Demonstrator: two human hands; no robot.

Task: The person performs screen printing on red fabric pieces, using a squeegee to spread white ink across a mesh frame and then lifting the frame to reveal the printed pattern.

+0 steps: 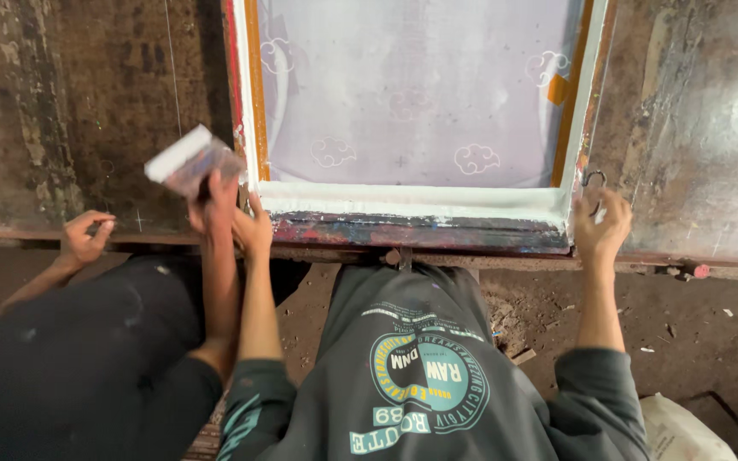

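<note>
A screen-printing frame lies on a long worn table, with white-coated edges, a pale mesh bearing faint cloud outlines, and a paint-stained near rail. My left hand grips the frame's near left corner. My right hand grips its near right corner, just below a small metal hook. Both my forearms reach up from dark green sleeves.
A co-worker in black stands close on my left. One of their hands holds up a white-edged squeegee block beside the frame. Their other hand rests on the dark stained table. A dirt floor and a white sack lie below.
</note>
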